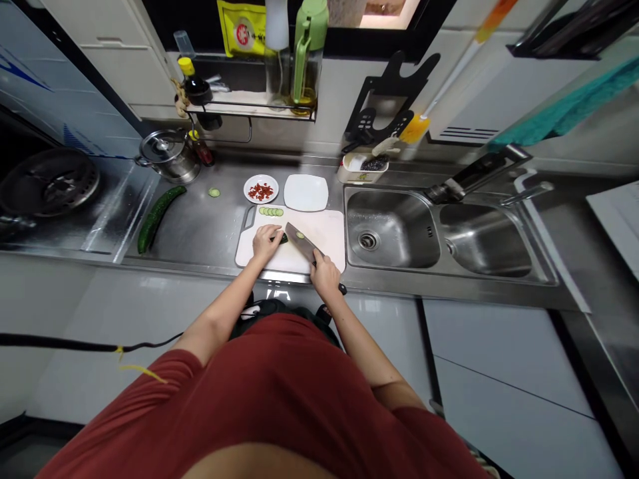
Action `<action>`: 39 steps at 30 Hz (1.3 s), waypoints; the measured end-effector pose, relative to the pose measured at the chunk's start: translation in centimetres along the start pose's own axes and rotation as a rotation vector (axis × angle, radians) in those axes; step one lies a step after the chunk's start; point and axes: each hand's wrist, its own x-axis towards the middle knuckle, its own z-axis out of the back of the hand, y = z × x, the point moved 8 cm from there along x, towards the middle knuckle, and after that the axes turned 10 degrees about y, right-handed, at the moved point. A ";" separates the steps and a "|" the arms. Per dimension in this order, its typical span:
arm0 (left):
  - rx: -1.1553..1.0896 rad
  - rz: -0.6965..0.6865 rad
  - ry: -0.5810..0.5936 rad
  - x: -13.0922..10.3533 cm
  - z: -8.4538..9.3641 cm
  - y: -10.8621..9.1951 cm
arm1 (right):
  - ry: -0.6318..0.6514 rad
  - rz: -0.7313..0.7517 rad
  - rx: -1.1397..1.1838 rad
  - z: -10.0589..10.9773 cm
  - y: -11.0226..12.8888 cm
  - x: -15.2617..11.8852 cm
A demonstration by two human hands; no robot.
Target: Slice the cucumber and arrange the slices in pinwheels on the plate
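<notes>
My right hand [325,274] grips a kitchen knife [303,245] by its black handle, the broad blade angled up and left over a white cutting board [324,226]. A cucumber slice [300,235] clings to the blade. Beside the blade, my left hand [266,242] has its fingers closed on a short cucumber piece [283,238], partly hidden by the fingers. A row of overlapping cucumber slices [271,211] lies along the board's far edge.
Behind the board stand a plate [261,201] of chopped red pieces and a square white plate [306,191]. To the left lie a whole cucumber [158,218], a cucumber end [214,192] and a lidded pot [170,156]. A double sink [399,256] adjoins the board's right side.
</notes>
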 end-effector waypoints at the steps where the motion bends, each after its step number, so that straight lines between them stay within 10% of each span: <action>1: 0.003 -0.008 -0.001 0.3 0.1 -0.4 | -0.010 0.002 -0.005 0.1 0.0 0.0; 21: 0.010 -0.252 0.502 4.5 -3.4 -5.9 | -0.132 0.056 -0.145 1.2 -1.8 -0.4; 28: -0.070 -0.252 0.509 4.5 -4.0 -7.5 | -0.190 0.048 -0.174 0.0 -3.0 -0.2; 39: -0.124 0.486 0.217 7.9 -2.5 4.0 | -0.163 -0.071 -0.067 -0.8 -6.5 -0.3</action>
